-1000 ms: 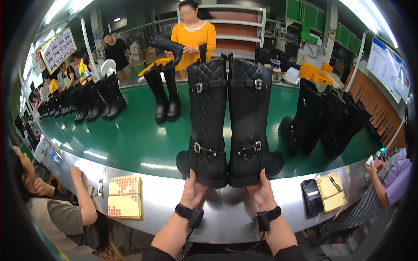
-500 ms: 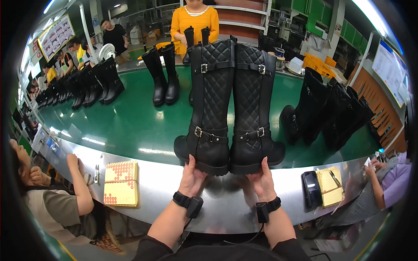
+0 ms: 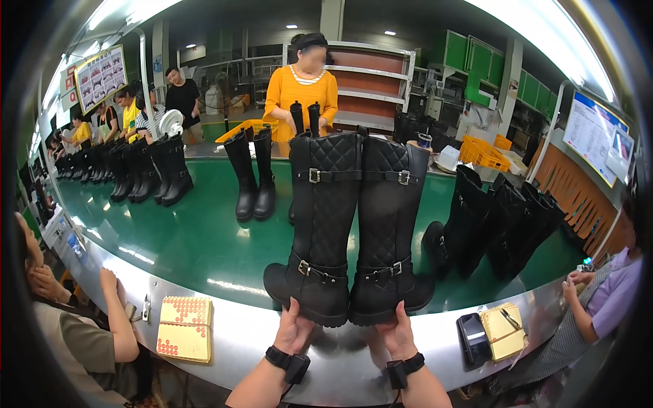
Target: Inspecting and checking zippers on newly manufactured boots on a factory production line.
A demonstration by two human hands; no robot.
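A pair of tall black boots stands upright in front of me, heels toward me, with quilted shafts and buckled straps at top and ankle. My left hand (image 3: 294, 332) is closed on the heel end of the left boot (image 3: 320, 224), thumb up against its back. The right boot (image 3: 391, 224) is gripped the same way by my right hand (image 3: 396, 334). The boots touch side by side, their toes pointing outward. My fingers under the soles are mostly hidden.
A green work surface (image 3: 204, 234) with a metal edge carries more black boots (image 3: 255, 180) at left and others (image 3: 490, 224) at right. A yellow card stack (image 3: 185, 328) lies left; a black phone (image 3: 473, 338) and notepad (image 3: 505, 332) lie right. Co-workers sit on both sides; one in orange stands opposite.
The view has tilted up, so the boots and my hands sit lower in the picture. My grip on the boots looks the same.
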